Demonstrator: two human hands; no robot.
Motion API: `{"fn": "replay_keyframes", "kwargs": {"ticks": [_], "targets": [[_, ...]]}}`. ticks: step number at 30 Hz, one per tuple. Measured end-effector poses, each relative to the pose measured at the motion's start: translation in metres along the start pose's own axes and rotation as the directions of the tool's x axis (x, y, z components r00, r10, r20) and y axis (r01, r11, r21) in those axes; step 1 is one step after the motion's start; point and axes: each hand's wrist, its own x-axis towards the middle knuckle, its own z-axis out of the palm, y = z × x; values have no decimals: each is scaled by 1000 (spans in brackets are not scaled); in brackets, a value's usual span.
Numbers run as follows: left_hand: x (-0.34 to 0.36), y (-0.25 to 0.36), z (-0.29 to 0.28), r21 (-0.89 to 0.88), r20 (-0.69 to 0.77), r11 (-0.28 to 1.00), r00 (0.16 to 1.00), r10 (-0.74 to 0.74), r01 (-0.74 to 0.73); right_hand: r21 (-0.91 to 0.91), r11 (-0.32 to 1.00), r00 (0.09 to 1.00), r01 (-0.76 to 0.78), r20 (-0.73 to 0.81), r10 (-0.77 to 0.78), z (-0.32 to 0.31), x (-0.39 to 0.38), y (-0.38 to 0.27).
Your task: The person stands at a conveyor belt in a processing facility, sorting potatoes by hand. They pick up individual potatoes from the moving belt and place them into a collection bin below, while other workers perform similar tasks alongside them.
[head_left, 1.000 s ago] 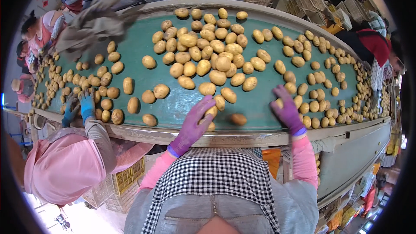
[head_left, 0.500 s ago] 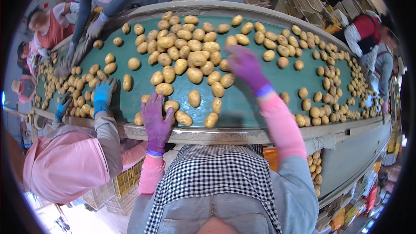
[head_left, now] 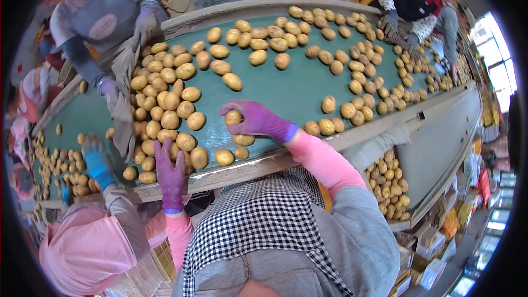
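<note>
Since the earlier frame, your right hand (head_left: 257,119) has moved closer to your left hand (head_left: 170,178), and the potato pile (head_left: 171,101) has shifted left. Left to right: a co-worker's blue-gloved hand (head_left: 98,164) is over the green belt (head_left: 286,90), left of your left hand. A grey cloth (head_left: 124,118), held by another co-worker, borders the pile beyond your left hand. Your left hand crosses the near rim (head_left: 236,172), fingers extended, thumb apart, at the pile's near edge; fingertip contact is hard to confirm. Your right hand is clamped on a single potato (head_left: 233,117), thumb nearest you. Loose potatoes (head_left: 347,110) lie right of your right hand, well apart from it.
</note>
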Motion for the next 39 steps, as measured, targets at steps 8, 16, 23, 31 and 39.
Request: {"fn": "replay_keyframes", "kwargs": {"ticks": [8,16,23,31,39], "targets": [[6,-32,39,-174,124,983,990,71,-49,681,708,808,-186,-304,505,-134,-270,-19],[61,104,94,-609,395,750,919,4,258,-105,647,625,-755,-411,663,-162,-373,1],[27,247,155,-689,518,700,802,298,185,70,939,683,-336,-668,295,-212,-238,40],[-31,236,138,-161,125,940,938,322,-301,-554,746,808,-369,-588,-38,-276,-207,200],[-33,238,133,347,115,925,986,121,-154,-639,411,661,-650,-743,-110,-486,-167,282]]}}
